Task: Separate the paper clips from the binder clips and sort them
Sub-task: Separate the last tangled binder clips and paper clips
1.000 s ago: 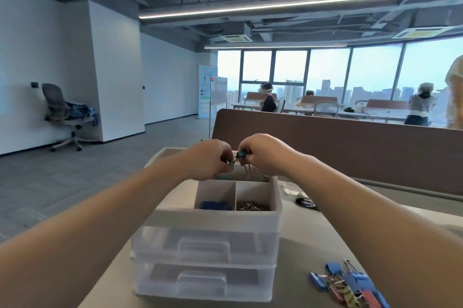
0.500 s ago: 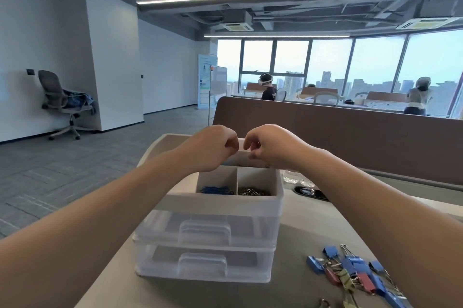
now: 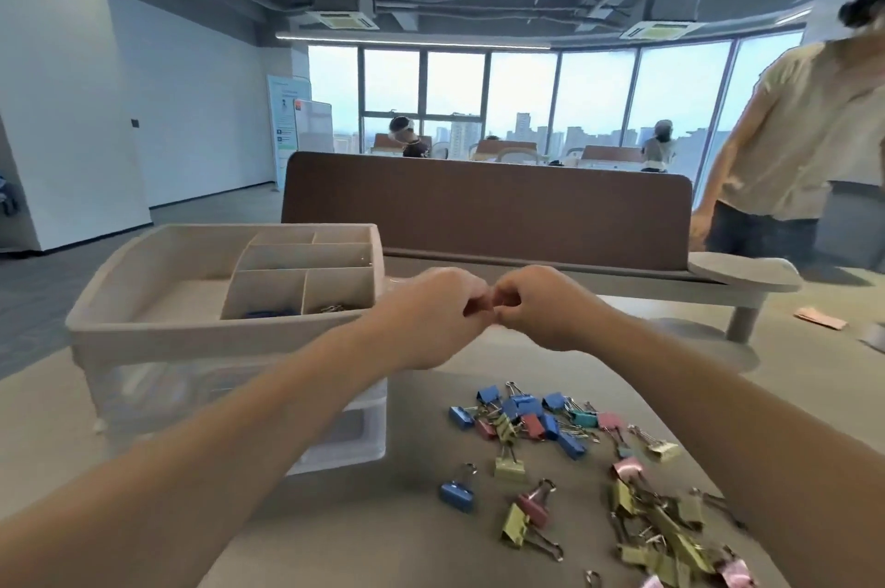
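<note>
Meeting fingertip to fingertip just right of the organiser, the left hand and right hand have fingers curled and tips pinched. On what, I cannot tell. It looks like early going: a few blue pieces lie in the near-left small compartment, silver paper clips in the one to its right. Plenty left, though, with a big scatter of binder clips across the table, near right. Writing? Only a far banner, too small to read.
</note>
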The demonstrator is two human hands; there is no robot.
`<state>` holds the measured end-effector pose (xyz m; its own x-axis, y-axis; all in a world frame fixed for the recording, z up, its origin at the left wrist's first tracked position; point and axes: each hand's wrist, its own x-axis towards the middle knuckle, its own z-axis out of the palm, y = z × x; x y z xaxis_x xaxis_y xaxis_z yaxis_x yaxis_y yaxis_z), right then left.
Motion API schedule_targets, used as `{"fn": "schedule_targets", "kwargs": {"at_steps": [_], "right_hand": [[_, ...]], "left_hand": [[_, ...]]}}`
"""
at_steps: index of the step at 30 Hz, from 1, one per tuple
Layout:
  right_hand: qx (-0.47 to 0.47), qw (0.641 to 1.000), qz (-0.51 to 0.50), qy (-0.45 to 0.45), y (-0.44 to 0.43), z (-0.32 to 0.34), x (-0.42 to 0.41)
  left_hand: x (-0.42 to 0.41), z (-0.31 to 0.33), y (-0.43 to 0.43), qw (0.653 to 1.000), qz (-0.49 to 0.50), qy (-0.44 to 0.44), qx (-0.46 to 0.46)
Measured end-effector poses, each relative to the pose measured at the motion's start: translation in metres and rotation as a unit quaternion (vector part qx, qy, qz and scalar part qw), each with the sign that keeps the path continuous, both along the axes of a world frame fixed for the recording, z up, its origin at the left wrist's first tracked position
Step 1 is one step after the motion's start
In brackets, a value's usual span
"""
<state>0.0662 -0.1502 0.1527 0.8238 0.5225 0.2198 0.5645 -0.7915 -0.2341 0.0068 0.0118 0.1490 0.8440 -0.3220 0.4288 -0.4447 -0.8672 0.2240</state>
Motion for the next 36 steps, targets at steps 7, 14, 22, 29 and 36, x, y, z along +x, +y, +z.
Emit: {"fn": "schedule_targets", "kwargs": {"at_steps": [7,14,22,29,36], "right_hand": [[-0.038,0.997,-0.057,0.028,-0.069,-0.046,0.015],[-0.071,0.988,-0.109,0.080,-0.121,-0.090,0.039],[-0.090,0.983,-0.125,0.094,-0.147,-0.112,0.048],[-0.102,0.983,-0.108,0.109,-0.150,-0.127,0.051],[-0.076,0.984,-0.113,0.113,-0.159,-0.126,0.046]], "left_hand": [[0.034,-0.047,-0.060,0.995,-0.015,0.087,0.034],[0.081,-0.091,-0.106,0.985,-0.016,0.154,0.078],[0.113,-0.122,-0.135,0.979,-0.034,0.154,0.127],[0.122,-0.141,-0.149,0.975,-0.029,0.151,0.161],[0.122,-0.144,-0.150,0.982,-0.034,0.149,0.113]]}}
